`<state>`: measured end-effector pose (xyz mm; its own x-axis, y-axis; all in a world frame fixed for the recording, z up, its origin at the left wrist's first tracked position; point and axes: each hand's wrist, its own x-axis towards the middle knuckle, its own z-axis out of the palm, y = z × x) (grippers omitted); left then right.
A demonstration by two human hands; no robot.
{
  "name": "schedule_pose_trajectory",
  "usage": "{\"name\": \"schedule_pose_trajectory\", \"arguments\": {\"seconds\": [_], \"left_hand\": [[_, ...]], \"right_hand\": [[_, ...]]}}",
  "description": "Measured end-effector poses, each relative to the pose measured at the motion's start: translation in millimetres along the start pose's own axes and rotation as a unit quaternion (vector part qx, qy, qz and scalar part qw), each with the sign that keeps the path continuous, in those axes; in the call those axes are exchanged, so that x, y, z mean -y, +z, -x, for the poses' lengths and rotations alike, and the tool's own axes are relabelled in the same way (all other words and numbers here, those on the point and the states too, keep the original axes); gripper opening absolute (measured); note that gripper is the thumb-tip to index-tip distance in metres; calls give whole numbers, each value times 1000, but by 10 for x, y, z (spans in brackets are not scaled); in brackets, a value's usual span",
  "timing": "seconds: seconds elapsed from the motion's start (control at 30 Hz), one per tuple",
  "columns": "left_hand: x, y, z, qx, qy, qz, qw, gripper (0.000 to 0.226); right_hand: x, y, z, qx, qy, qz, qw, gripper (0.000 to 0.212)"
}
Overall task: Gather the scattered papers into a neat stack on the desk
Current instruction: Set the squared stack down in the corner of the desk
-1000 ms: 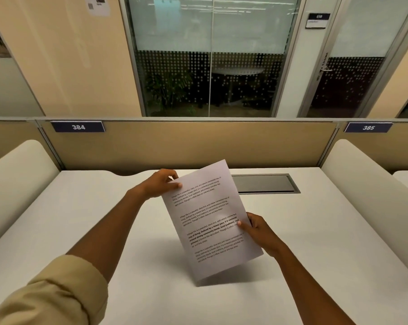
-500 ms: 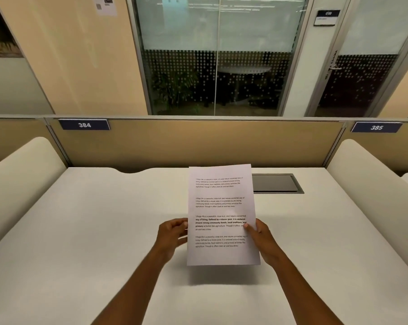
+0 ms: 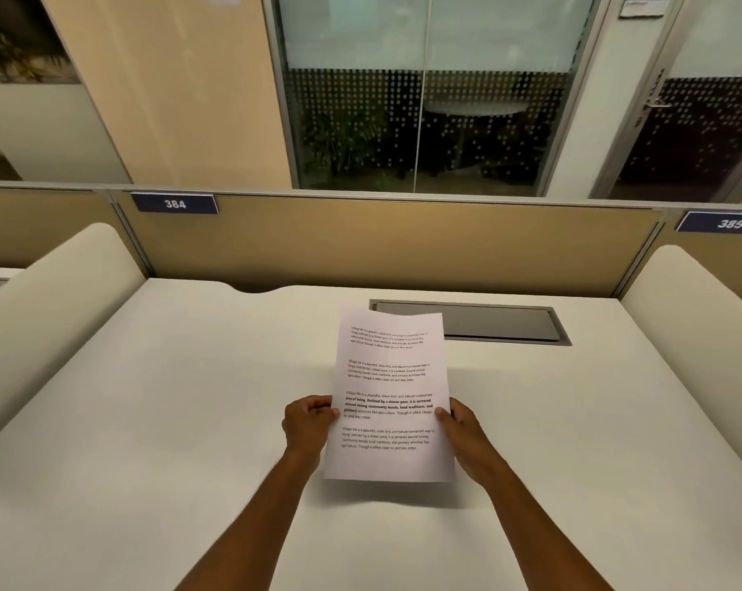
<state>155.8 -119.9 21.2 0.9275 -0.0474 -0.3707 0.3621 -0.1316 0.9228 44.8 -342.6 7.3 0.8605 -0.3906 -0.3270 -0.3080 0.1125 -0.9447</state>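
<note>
White printed papers (image 3: pixel 389 377) with several blocks of black text are held upright above the middle of the white desk (image 3: pixel 147 420). My left hand (image 3: pixel 307 424) pinches their left edge and my right hand (image 3: pixel 463 426) pinches the right edge, thumbs on the front. The bottom edge hangs a little above the desk and casts a shadow below. How many sheets are in the bundle I cannot tell.
A grey cable hatch (image 3: pixel 488 324) is set into the desk behind the papers. A tan partition (image 3: pixel 382 245) with the tags 384 and 385 closes the far side. Cream padded dividers (image 3: pixel 53 300) stand on the left and right (image 3: pixel 693 317).
My left hand moved from the top corner of the papers down to their left edge. The papers swung from tilted to straight and upright, then stayed in place.
</note>
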Motion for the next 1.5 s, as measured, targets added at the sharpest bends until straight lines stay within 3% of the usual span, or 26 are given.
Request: {"name": "schedule_pose_trajectory", "arguments": {"seconds": [0.17, 0.4, 0.77, 1.17, 1.5], "left_hand": [[32, -284, -45, -27, -13, -4, 1000, 25], [47, -846, -326, -28, -30, 5, 999, 28], [-95, -2127, -1317, 5, -46, 7, 999, 30], [-362, -3414, -2344, -24, 4, -89, 996, 29], [-426, -4040, -3028, -74, 23, -167, 983, 25]], "right_hand": [[-17, 235, -98, 23, 34, 20, 999, 29], [-24, 781, -253, -50, 72, 79, 993, 24], [154, 2289, -619, -98, 89, 86, 987, 34], [279, 3911, -1058, -79, 69, 105, 989, 27], [363, 4862, -1512, -83, 45, 156, 983, 29]]}}
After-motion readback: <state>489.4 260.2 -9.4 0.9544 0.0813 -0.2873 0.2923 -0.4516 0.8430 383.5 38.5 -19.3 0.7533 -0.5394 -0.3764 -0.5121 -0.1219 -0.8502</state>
